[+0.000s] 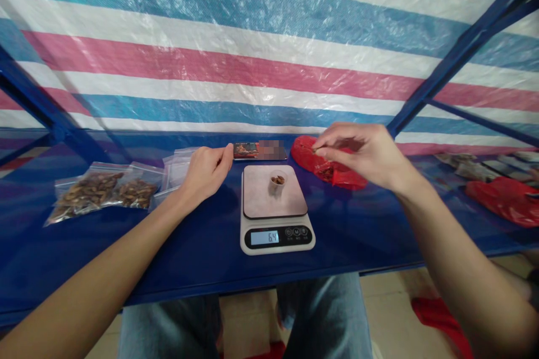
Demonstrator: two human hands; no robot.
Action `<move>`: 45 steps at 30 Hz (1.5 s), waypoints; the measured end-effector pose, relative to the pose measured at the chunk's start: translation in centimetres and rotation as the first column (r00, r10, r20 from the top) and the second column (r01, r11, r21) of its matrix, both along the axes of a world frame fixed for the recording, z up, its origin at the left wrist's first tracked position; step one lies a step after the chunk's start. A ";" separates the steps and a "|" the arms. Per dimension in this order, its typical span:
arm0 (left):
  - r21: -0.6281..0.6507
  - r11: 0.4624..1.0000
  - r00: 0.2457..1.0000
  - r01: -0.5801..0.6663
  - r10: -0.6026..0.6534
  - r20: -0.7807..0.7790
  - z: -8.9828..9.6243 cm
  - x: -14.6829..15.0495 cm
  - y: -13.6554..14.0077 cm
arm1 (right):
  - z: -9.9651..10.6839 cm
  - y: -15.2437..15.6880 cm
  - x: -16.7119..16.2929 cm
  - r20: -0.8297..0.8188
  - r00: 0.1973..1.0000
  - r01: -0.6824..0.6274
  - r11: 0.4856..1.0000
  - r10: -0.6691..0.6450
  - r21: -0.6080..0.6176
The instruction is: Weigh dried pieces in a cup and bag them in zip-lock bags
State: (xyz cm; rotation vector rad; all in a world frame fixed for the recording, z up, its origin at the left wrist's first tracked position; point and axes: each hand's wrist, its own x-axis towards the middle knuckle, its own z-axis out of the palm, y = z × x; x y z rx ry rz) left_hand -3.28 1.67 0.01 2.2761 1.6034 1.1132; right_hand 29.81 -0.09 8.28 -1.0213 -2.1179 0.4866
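A kitchen scale (275, 207) stands on the blue table in front of me, its display reading 6.4. On its plate sits a small clear cup (277, 180) with several brown dried pieces inside. My right hand (353, 148) hovers over a red plastic bag (305, 148), thumb and fingers pinched on a small brown piece (315, 150). More brown pieces show in the bag's opening. My left hand (209, 171) rests with curled fingers left of the scale, beside the left end of a phone (246, 151); nothing shows in it.
Zip bags of brown dried pieces (88, 190) lie at the left, with flat clear zip bags (177, 165) partly behind my left hand. Another red bag (505, 196) is at the far right. Blue metal posts (455, 50) and a striped plastic sheet (236, 67) stand behind.
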 end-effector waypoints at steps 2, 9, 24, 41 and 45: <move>0.005 1.000 1.000 -0.002 0.002 -0.003 -0.1 0.0 0.0 | -0.2 0.0 -2.7 0.067 0.984 -0.162 0.986 0.164 -0.038; 0.005 1.000 1.000 0.006 -0.006 0.001 0.1 -0.1 -0.1 | -1.4 1.9 -6.5 0.314 0.852 -0.393 0.908 0.419 -0.144; -0.006 1.000 0.999 0.022 -0.022 -0.024 0.1 0.2 -0.3 | -0.9 2.4 -7.2 0.375 0.797 -0.473 0.875 0.474 -0.101; -0.011 1.000 1.000 0.016 -0.016 -0.024 0.0 0.2 -0.2 | -1.3 1.9 -6.7 0.184 0.858 -0.472 0.878 0.479 -0.083; -0.008 1.000 1.000 0.013 -0.013 -0.022 0.0 0.1 -0.2 | -0.4 1.6 -5.0 0.102 0.942 -0.320 0.947 0.321 -0.025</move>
